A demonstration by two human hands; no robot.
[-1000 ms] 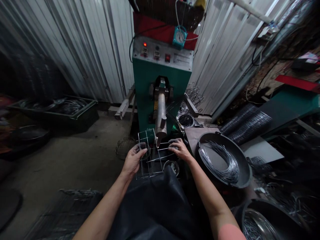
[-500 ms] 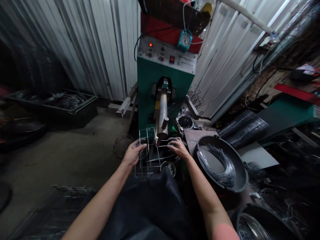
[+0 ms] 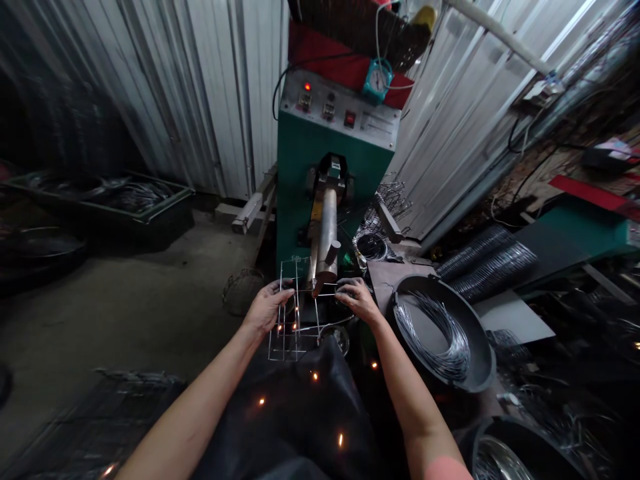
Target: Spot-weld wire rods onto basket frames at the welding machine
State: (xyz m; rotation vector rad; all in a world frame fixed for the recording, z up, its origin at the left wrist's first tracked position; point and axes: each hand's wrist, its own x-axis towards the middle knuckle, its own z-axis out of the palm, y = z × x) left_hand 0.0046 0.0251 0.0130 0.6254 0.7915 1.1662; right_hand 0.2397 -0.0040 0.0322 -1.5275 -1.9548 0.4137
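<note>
Thin metal rods form a wire frame (image 3: 283, 341) in front of a green spot welding machine (image 3: 295, 200). My left hand (image 3: 267, 308) pinches the frame on its left side. On the other side, my right hand (image 3: 356, 297) has its fingers closed on thin wire that reaches across to the electrode tip. The machine's round metal arm (image 3: 327, 233) comes down between my hands, its tip at the wires. Orange sparks (image 3: 315, 377) scatter over the dark apron (image 3: 300, 427) and around the frame.
At the right, a black pan (image 3: 493, 360) holds a coil of wire (image 3: 457, 340). A second pan (image 3: 500, 427) stands at the lower right. Ring stacks (image 3: 495, 260) lie beyond. A green-rimmed bin (image 3: 145, 217) sits at the left by the corrugated wall (image 3: 210, 87).
Sparks now fly from the wires at the electrode tip and fall over the apron. Both hands keep nearly the same places and hold. The view has shifted slightly.
</note>
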